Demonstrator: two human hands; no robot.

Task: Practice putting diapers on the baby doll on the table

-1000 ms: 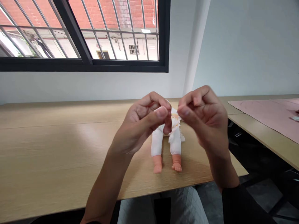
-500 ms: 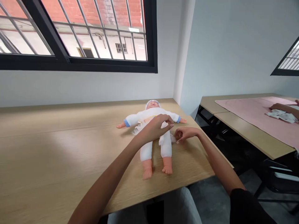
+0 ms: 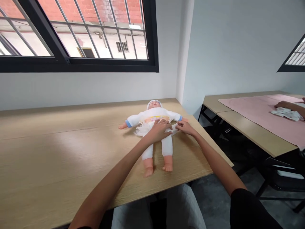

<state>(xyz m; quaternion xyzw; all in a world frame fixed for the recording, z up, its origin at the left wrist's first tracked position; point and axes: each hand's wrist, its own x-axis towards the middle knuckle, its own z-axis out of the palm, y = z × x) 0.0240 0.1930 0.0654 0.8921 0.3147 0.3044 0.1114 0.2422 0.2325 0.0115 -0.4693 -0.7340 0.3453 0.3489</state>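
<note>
A baby doll (image 3: 156, 112) in a white outfit with blue cuffs lies on its back, its bare feet pointing towards me. White, ruffled material that looks like a diaper (image 3: 142, 129) is spread around its hips. My left hand (image 3: 159, 131) rests on the doll's lower belly, fingers stretched out over the material; what lies under the palm is hidden. Beside the doll's hip, my right hand (image 3: 187, 128) pinches the diaper's side edge and holds it stretched outward from the body.
The doll lies on a wooden table (image 3: 71, 152) near its right edge. Across a gap stands a second table with a pink cloth (image 3: 252, 109), where another person's hand (image 3: 286, 105) touches a white printed cloth (image 3: 287, 113). A barred window is above the table.
My right hand has moved up and now pulls the diaper's side edge outward. My left hand has lowered and flattened onto the doll's lower belly. The view has shifted slightly.
</note>
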